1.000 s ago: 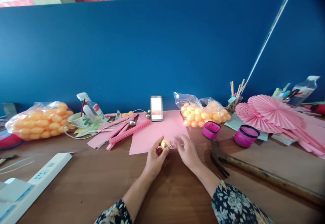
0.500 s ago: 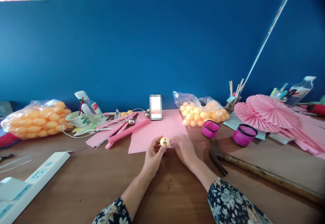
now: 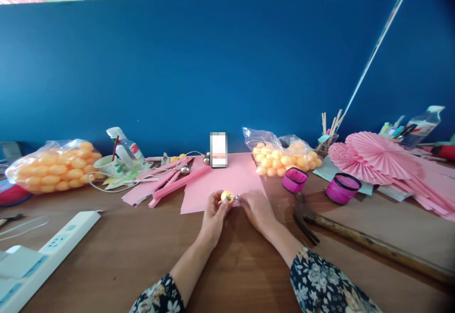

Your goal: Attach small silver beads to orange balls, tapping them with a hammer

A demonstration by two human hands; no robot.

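Between the thumb and fingers of my left hand (image 3: pixel 214 214) is an orange ping-pong ball (image 3: pixel 226 196) with a dark metallic spot on its side. My right hand (image 3: pixel 256 209) pinches a small shiny metal piece (image 3: pixel 236 199) right beside the ball; its exact kind is too small to make out. Both hands are just above the front edge of a pink paper sheet (image 3: pixel 241 175) on the brown table. Whether the metal piece touches the ball I cannot tell.
A claw hammer (image 3: pixel 355 232) lies to the right, near two magenta fabric rings (image 3: pixel 343 189). Bags of orange balls (image 3: pixel 53 168) stand left and right of centre. A power strip (image 3: pixel 53 251) occupies the left front. Folded pink paper fans (image 3: pixel 380 159) lie at the right.
The ball has turned and shifted slightly left in my left hand, so its metallic spot now faces more to the right. My right hand stays beside it.
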